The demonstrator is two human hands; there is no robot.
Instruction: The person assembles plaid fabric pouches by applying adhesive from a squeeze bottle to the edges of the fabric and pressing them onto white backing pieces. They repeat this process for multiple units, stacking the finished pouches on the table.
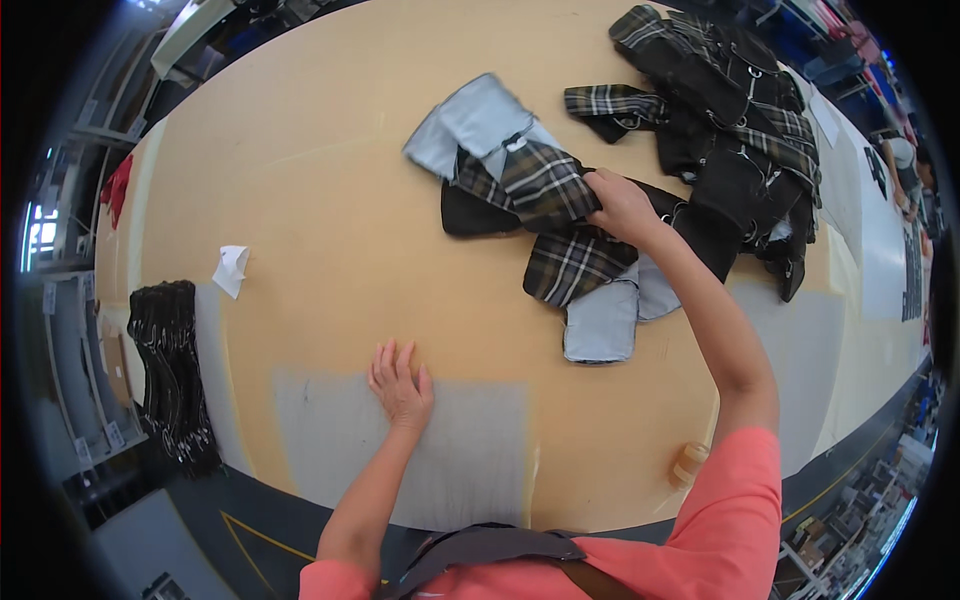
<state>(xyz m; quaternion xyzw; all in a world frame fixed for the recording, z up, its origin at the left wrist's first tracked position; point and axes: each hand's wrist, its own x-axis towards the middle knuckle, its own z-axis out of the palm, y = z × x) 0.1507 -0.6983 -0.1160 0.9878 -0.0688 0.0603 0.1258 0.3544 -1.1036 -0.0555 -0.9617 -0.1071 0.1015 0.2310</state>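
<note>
A stack of black hangers (170,370) sits at the table's (330,180) left edge. The left hand (401,385) lies flat, fingers spread, holding nothing. The right hand (622,205) pinches a plaid garment (560,215) mid-table; its fingertips are hidden in the fabric. A dark plaid pile (735,110) lies far right.

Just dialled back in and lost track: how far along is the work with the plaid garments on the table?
Nothing looks finished: no sorted or folded stack shows on the tan worktable. In hand: the right hand grips one dark plaid garment with pale grey lining, spread mid-table, while the left hand rests flat on a grey patch of the table. Left: the heap of similar dark plaid garments at the far right, and black hangers piled at the left edge.
</note>
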